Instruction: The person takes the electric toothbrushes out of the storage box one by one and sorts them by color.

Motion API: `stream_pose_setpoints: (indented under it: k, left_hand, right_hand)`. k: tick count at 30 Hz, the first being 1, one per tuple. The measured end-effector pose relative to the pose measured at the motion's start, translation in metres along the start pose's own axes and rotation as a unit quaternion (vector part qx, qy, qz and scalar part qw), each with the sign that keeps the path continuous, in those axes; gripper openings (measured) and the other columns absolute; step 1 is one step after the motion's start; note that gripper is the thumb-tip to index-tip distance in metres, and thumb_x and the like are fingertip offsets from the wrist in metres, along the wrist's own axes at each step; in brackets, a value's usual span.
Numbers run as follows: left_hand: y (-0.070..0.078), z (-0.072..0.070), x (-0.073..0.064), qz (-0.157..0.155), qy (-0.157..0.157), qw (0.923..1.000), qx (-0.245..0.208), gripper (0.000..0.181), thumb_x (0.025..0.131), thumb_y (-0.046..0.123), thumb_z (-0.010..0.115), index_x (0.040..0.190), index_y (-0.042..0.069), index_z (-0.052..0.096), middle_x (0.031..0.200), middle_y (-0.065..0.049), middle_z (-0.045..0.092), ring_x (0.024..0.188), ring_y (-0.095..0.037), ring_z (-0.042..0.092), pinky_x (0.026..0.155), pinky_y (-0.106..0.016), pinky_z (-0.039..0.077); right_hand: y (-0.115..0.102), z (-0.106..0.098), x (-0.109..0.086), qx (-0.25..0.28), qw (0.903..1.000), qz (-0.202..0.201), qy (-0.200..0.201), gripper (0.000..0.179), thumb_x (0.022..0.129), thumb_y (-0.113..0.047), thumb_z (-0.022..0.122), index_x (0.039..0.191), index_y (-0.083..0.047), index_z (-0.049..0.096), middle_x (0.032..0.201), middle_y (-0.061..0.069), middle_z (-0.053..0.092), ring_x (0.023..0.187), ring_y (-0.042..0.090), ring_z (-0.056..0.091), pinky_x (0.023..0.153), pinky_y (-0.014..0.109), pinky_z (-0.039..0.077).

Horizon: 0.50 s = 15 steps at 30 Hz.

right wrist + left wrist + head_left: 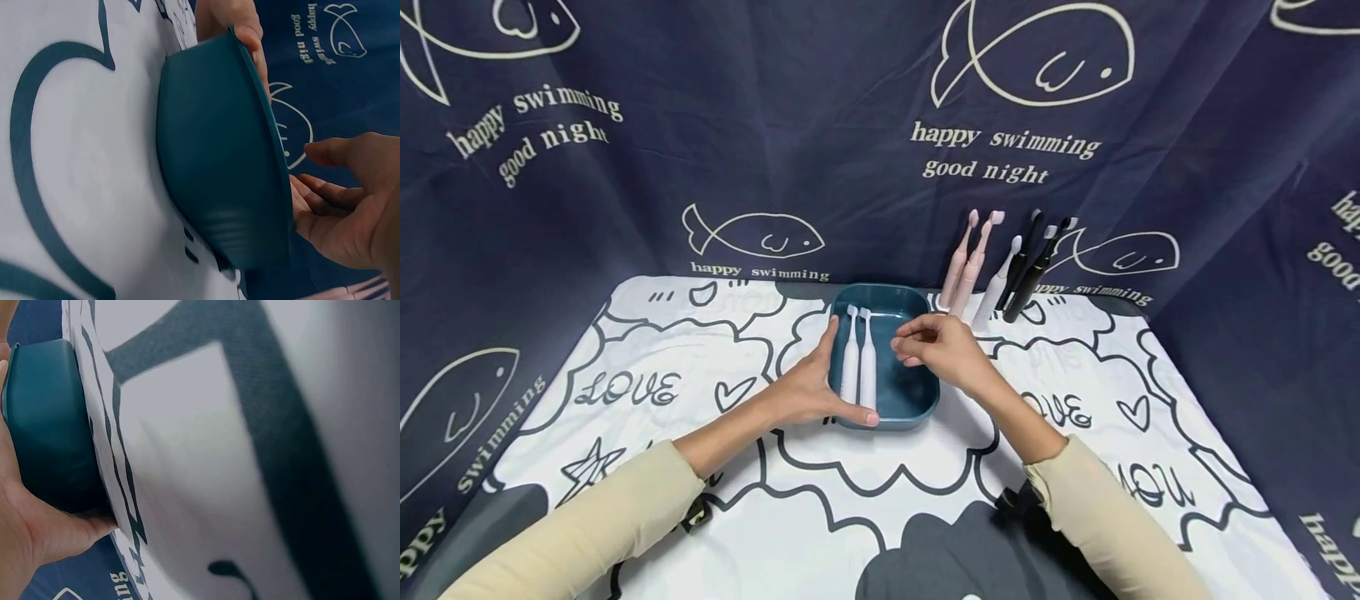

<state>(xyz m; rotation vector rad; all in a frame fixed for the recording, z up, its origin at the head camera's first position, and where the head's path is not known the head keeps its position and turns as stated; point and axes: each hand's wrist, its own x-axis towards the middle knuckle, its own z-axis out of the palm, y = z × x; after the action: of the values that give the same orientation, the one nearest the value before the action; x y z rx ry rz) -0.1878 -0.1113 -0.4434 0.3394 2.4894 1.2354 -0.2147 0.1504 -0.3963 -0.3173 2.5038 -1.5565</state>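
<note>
A teal plastic basin (898, 396) sits on the patterned cloth, and two white electric toothbrushes (868, 371) lie side by side in its left half, heads toward the back. My left hand (805, 392) holds the basin's left side, its thumb over the front rim and its fingers along the outer wall. Over the right rim is my right hand (951, 354), fingers loosely bent and holding nothing. In the right wrist view, its thumb stands apart from its fingers beside the basin's wall (219, 144).
Behind my right hand stand two pink toothbrushes (972, 275), a white toothbrush (996, 292) and two black toothbrushes (1030, 279), all upright. A dark blue curtain (865, 167) with fish drawings hangs along the back and sides of the table.
</note>
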Motion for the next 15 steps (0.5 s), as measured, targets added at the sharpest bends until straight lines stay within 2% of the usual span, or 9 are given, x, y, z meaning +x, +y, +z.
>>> stream_pose_setpoints:
  k: [7,15]
  left_hand:
    - [0.0,0.003,0.0,-0.004,-0.007,1.0,0.005,0.17,0.068,0.067,0.105,0.18,0.035,-0.019,0.19,-0.017,0.017,0.172,-0.037,0.033,0.136,-0.061,0.037]
    - [0.002,-0.001,-0.002,-0.001,-0.003,1.0,0.007,0.172,0.066,0.069,0.105,0.179,0.036,-0.021,0.19,-0.017,0.015,0.172,-0.037,0.033,0.136,-0.062,0.036]
  right_hand:
    - [-0.002,0.017,0.002,-0.004,0.9996,0.009,-0.025,0.026,0.106,-0.017,0.079,0.121,0.004,0.08,0.104,0.02,0.086,0.097,0.036,0.086,0.088,0.041,0.072]
    - [-0.006,0.031,0.014,-0.054,0.9979,0.019,-0.03,0.021,0.104,-0.02,0.081,0.112,0.0,0.082,0.094,0.012,0.086,0.079,0.018,0.084,0.078,0.032,0.07]
